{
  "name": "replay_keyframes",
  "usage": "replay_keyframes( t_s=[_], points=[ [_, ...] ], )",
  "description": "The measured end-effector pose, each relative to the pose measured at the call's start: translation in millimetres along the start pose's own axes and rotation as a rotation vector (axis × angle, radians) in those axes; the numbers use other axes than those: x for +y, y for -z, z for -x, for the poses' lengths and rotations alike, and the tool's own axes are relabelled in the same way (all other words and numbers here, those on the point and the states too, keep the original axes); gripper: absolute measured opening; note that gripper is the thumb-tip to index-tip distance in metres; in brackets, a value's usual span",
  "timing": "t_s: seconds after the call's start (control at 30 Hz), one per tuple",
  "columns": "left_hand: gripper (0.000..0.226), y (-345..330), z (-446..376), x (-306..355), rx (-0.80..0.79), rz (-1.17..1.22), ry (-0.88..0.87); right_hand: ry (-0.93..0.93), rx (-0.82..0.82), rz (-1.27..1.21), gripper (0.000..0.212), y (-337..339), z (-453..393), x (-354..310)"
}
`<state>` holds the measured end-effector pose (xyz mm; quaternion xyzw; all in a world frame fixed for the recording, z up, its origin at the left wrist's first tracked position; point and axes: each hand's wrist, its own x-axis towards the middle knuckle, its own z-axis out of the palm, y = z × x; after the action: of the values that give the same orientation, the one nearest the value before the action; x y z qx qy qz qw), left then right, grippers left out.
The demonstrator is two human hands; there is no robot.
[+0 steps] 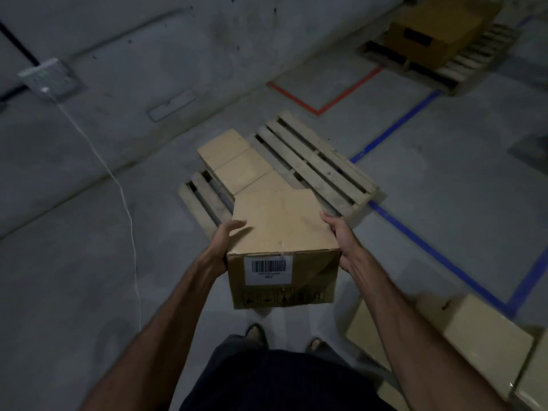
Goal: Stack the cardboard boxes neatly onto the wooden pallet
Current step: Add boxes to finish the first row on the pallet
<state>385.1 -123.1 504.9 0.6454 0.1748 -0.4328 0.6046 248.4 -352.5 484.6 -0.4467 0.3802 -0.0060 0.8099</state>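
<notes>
I carry a cardboard box with a barcode label on its near face, held in the air in front of my body. My left hand grips its left side with the thumb over the top edge. Its right side is held by my right hand. Beyond it, a wooden pallet lies on the concrete floor. A row of three cardboard boxes sits on the pallet's left part; the nearest one is partly hidden by the box I hold.
More cardboard boxes lie on the floor at the lower right. A second pallet with a yellow box stands far right. Blue and red tape lines mark the floor. A white cable hangs from a wall socket.
</notes>
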Motion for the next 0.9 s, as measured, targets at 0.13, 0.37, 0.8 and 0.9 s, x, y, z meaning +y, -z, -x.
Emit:
replay_keyframes(
  t_s=[0.13,0.37,0.8,0.9],
  points=[
    [0.046,24,-4,5,0.037,0.0,0.018,-0.015,-0.032,0.036,0.02,-25,-14,0],
    [0.043,55,-35,43,0.011,0.003,0.006,0.013,0.01,0.104,0.014,-70,-52,-2],
    [0.034,147,-126,162,-0.188,-0.217,-0.023,0.105,0.211,-0.054,0.02,-192,-109,10],
    [0.025,152,-146,181,-0.224,-0.299,-0.07,0.139,0.275,-0.143,0.02,-209,-115,18]
  ],
)
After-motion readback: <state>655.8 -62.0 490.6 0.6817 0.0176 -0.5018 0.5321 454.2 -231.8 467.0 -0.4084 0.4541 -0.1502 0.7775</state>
